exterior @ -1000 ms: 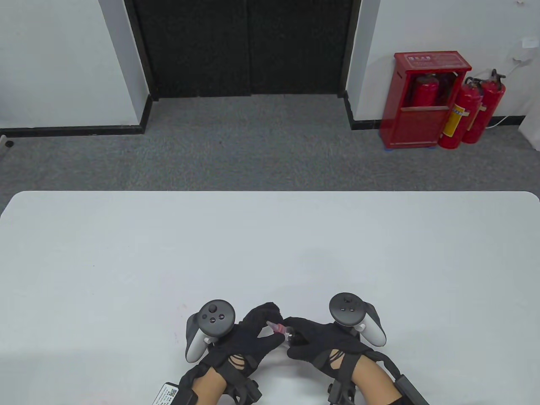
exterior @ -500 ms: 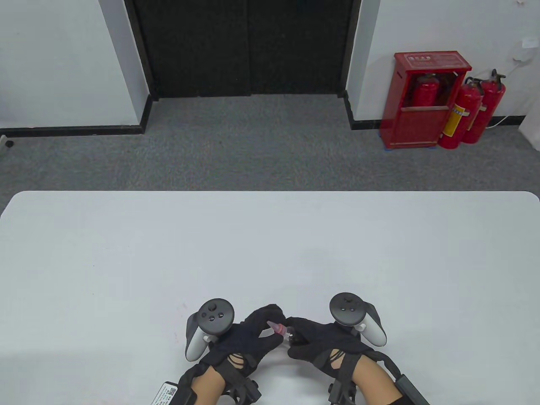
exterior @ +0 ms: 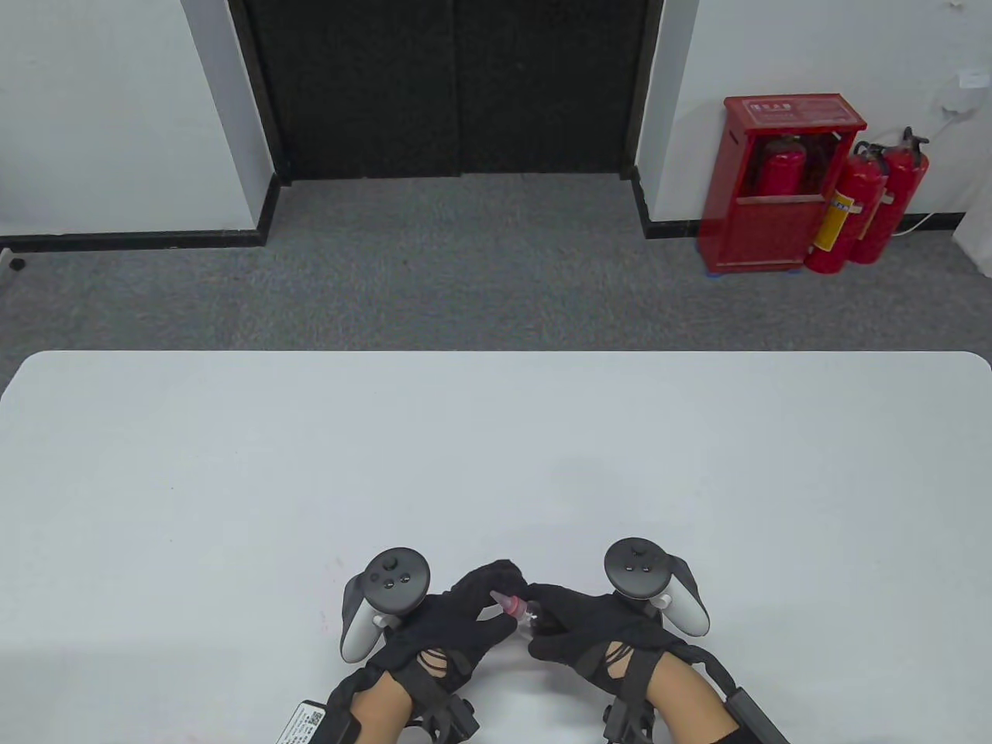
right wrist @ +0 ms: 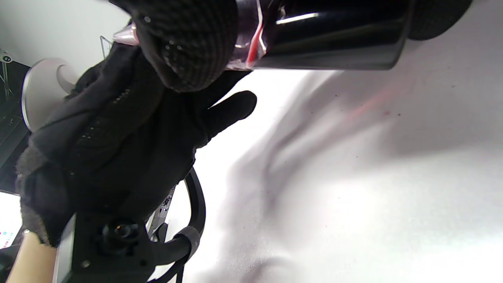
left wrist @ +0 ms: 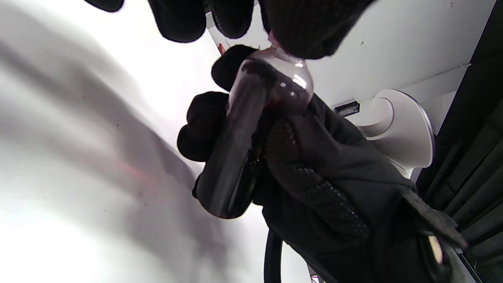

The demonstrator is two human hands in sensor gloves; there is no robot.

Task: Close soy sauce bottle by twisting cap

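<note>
Table view: near the front edge of a white table (exterior: 496, 434), two gloved hands meet around a small soy sauce bottle (exterior: 533, 615) held above the surface. The right hand (exterior: 593, 628) grips its dark body; the left hand (exterior: 457, 616) pinches the pink cap (exterior: 507, 601), which points left.

Left wrist view: the bottle (left wrist: 239, 145) tilts across the frame, wrapped by the right hand (left wrist: 326, 184), while left fingertips (left wrist: 310, 27) close on its top end.

Right wrist view: the bottle (right wrist: 334, 35) lies along the top edge, clear of the table; right fingers (right wrist: 188, 47) cover its neck, and the left hand (right wrist: 118, 141) sits just beyond at the cap (right wrist: 125, 34).
</note>
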